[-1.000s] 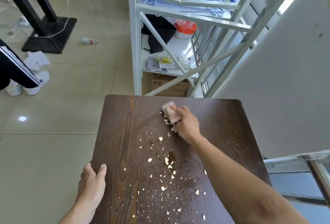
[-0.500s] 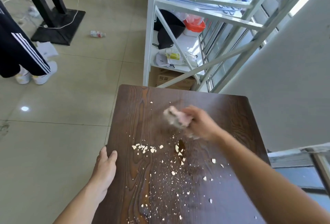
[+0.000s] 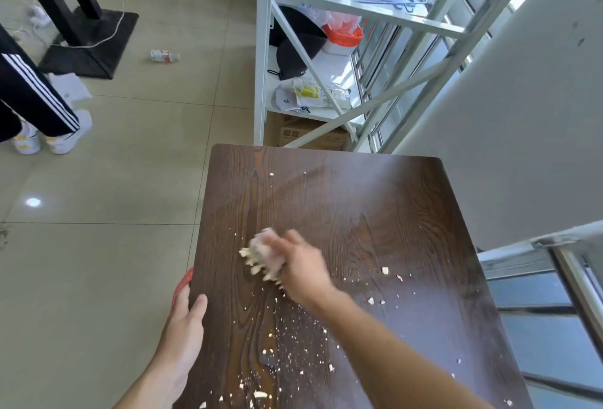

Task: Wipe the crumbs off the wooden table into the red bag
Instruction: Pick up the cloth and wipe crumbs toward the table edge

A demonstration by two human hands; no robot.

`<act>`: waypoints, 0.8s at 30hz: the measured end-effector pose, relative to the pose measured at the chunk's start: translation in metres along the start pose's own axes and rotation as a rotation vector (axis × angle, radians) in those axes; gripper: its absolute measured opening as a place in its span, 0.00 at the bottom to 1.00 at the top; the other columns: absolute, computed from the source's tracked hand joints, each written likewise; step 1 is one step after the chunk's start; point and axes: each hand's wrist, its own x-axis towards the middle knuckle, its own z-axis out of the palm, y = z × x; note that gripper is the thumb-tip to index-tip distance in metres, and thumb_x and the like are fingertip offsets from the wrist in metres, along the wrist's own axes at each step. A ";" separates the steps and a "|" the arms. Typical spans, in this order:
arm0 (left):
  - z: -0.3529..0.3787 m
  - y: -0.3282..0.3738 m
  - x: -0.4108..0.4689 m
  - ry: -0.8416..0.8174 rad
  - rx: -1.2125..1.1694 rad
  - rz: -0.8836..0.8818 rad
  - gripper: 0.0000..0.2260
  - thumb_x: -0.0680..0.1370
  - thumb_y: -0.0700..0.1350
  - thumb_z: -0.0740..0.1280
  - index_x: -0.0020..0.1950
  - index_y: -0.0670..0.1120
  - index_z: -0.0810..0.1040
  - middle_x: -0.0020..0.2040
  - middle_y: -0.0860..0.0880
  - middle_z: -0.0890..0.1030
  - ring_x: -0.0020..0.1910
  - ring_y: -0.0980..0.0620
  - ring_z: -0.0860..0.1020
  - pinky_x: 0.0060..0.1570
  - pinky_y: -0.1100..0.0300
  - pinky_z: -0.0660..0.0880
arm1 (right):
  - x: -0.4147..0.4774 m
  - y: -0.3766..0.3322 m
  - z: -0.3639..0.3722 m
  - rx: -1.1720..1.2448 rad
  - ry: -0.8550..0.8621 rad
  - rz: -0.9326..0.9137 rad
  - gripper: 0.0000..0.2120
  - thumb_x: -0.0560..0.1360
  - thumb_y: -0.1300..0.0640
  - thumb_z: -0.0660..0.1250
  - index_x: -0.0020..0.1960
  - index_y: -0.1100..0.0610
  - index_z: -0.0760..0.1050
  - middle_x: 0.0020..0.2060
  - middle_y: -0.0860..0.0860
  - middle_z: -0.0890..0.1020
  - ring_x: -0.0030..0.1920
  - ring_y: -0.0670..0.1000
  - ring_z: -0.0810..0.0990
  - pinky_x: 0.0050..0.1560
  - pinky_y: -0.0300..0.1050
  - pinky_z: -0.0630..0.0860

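Observation:
The dark wooden table (image 3: 375, 212) fills the lower middle of the view. Pale crumbs (image 3: 287, 337) lie scattered over its near half, with a small heap at the cloth's leading edge. My right hand (image 3: 301, 270) grips a crumpled pinkish cloth (image 3: 266, 250), blurred by motion, pressed on the table left of centre. My left hand (image 3: 184, 327) rests at the table's left edge with its thumb on top, and a sliver of the red bag (image 3: 182, 283) shows just beyond its fingers, below the edge. Most of the bag is hidden.
A white metal shelf rack (image 3: 264, 66) with bags and boxes stands beyond the table's far edge. A grey wall (image 3: 522, 115) runs along the right. A person's legs in black striped trousers (image 3: 29, 92) stand on the tiled floor at left, near a black stand base (image 3: 88, 46).
My right hand has swept the cloth from the far middle of the table toward the left and nearer, pushing crumbs along. The red bag's edge has come into view by my left hand.

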 end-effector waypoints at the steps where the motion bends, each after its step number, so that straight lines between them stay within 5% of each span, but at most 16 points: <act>1: 0.000 0.000 0.000 0.006 -0.004 0.002 0.22 0.86 0.44 0.55 0.81 0.55 0.61 0.76 0.56 0.67 0.69 0.57 0.66 0.69 0.58 0.60 | 0.000 -0.016 0.005 0.012 -0.046 -0.038 0.25 0.75 0.65 0.65 0.67 0.42 0.73 0.49 0.49 0.75 0.45 0.58 0.81 0.47 0.55 0.81; 4: -0.003 -0.007 -0.003 0.012 0.006 -0.009 0.22 0.86 0.44 0.56 0.80 0.55 0.63 0.73 0.58 0.68 0.68 0.56 0.67 0.70 0.56 0.62 | 0.004 -0.025 0.003 0.071 -0.112 -0.117 0.18 0.77 0.67 0.63 0.63 0.53 0.78 0.47 0.51 0.75 0.40 0.55 0.79 0.35 0.51 0.80; 6: -0.007 -0.014 -0.007 0.002 0.034 -0.008 0.20 0.86 0.45 0.56 0.77 0.57 0.67 0.73 0.53 0.73 0.66 0.52 0.72 0.69 0.53 0.66 | -0.009 -0.004 -0.023 0.071 -0.042 -0.182 0.08 0.80 0.62 0.61 0.55 0.56 0.77 0.41 0.51 0.74 0.27 0.50 0.74 0.19 0.44 0.66; 7: -0.008 -0.018 -0.010 -0.004 0.036 -0.008 0.19 0.86 0.44 0.55 0.77 0.56 0.68 0.71 0.51 0.74 0.64 0.50 0.72 0.67 0.53 0.66 | -0.020 0.010 -0.042 0.104 0.028 -0.134 0.05 0.81 0.59 0.61 0.51 0.57 0.75 0.37 0.51 0.73 0.24 0.50 0.70 0.19 0.41 0.60; 12: -0.010 -0.026 -0.023 0.008 0.046 0.008 0.16 0.85 0.43 0.56 0.72 0.53 0.71 0.65 0.51 0.74 0.67 0.49 0.72 0.65 0.54 0.65 | -0.080 0.113 -0.118 0.013 0.404 0.309 0.06 0.75 0.66 0.67 0.48 0.65 0.83 0.31 0.46 0.74 0.34 0.56 0.78 0.34 0.43 0.70; 16: -0.010 -0.032 -0.020 0.003 0.054 -0.021 0.22 0.86 0.46 0.56 0.81 0.50 0.62 0.76 0.54 0.67 0.77 0.51 0.64 0.76 0.52 0.59 | -0.106 0.154 -0.102 0.008 0.382 0.668 0.12 0.71 0.70 0.63 0.47 0.59 0.82 0.37 0.53 0.79 0.31 0.55 0.77 0.32 0.45 0.72; 20: -0.012 -0.036 -0.018 0.006 0.045 -0.033 0.26 0.86 0.48 0.56 0.83 0.48 0.56 0.82 0.51 0.61 0.81 0.50 0.59 0.78 0.50 0.56 | -0.086 0.111 -0.051 0.118 0.387 0.599 0.14 0.74 0.66 0.63 0.51 0.50 0.80 0.42 0.50 0.76 0.31 0.52 0.76 0.24 0.35 0.72; 24: -0.011 -0.035 -0.021 -0.009 0.003 -0.011 0.26 0.86 0.48 0.56 0.83 0.49 0.54 0.82 0.52 0.60 0.81 0.50 0.59 0.78 0.49 0.56 | -0.074 0.055 0.005 0.121 0.292 0.437 0.26 0.70 0.64 0.63 0.63 0.43 0.77 0.49 0.48 0.76 0.39 0.56 0.82 0.38 0.52 0.82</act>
